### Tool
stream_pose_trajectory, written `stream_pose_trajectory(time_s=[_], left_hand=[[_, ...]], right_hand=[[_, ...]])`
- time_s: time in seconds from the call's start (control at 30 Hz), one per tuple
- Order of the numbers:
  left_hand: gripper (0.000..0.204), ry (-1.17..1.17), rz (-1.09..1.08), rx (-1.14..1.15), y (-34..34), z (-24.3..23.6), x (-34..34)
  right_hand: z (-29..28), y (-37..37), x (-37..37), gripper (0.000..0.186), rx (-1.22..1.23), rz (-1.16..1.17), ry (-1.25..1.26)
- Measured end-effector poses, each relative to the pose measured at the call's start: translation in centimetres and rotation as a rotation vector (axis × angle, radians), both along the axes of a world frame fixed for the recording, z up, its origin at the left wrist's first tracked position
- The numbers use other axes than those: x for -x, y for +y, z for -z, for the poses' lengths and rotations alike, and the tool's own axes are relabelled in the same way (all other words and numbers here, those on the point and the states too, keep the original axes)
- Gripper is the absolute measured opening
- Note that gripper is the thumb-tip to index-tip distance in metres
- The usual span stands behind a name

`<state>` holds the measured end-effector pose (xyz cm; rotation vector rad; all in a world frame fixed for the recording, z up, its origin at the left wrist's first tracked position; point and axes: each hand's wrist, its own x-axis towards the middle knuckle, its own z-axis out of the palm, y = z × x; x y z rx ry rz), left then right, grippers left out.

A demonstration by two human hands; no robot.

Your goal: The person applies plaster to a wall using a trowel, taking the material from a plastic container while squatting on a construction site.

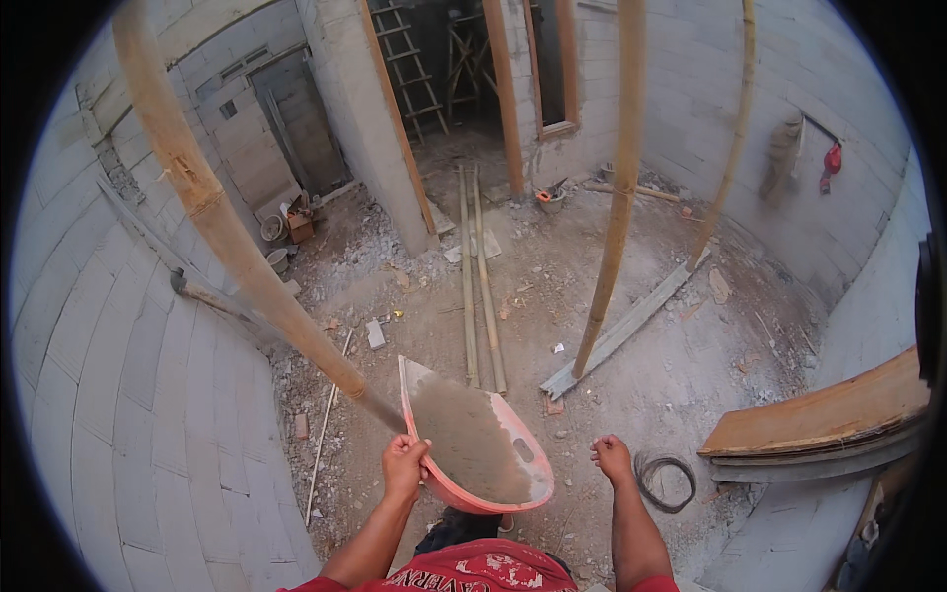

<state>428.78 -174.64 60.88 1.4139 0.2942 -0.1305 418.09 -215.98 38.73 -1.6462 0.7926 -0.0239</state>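
Note:
A red plastic tub (464,424) with a half-oval outline hangs tilted in front of my body, filled with grey sandy mix or mortar. My left hand (404,467) is closed on its near left rim. To the right of the tub, apart from it, my right hand (613,458) is raised with loosely curled fingers and nothing visible in them. An oval handle hole shows in the tub's right side. Below the tub, part of a dark-clothed leg is visible.
Bamboo poles (202,192) stand upright around me, one close on the left. Two poles (475,286) lie on the rubble-strewn dirt ahead. A coil of black wire (666,482) is beside my right hand. Stacked boards (824,409) lie at right. Block walls enclose the space.

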Motion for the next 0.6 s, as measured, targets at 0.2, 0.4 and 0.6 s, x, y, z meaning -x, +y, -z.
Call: stream_pose_trajectory(time_s=[0.2, 0.4, 0.6], left_hand=[[0.02, 0.04, -0.071, -0.019, -3.2, 4.0, -18.5], [0.021, 0.026, -0.009, -0.047, -16.5, 3.0, -38.7], [0.021, -0.103, -0.041, -0.087, -20.5, -0.8, -56.6]], right_hand=[[6.6, -2.4, -10.6, 0.032, 0.121, -0.16, 0.22], [20.0, -16.3, -7.6, 0.036, 0.376, -0.711, 0.374], [8.9, -9.7, -35.9, 0.055, 0.072, -0.191, 0.487]])
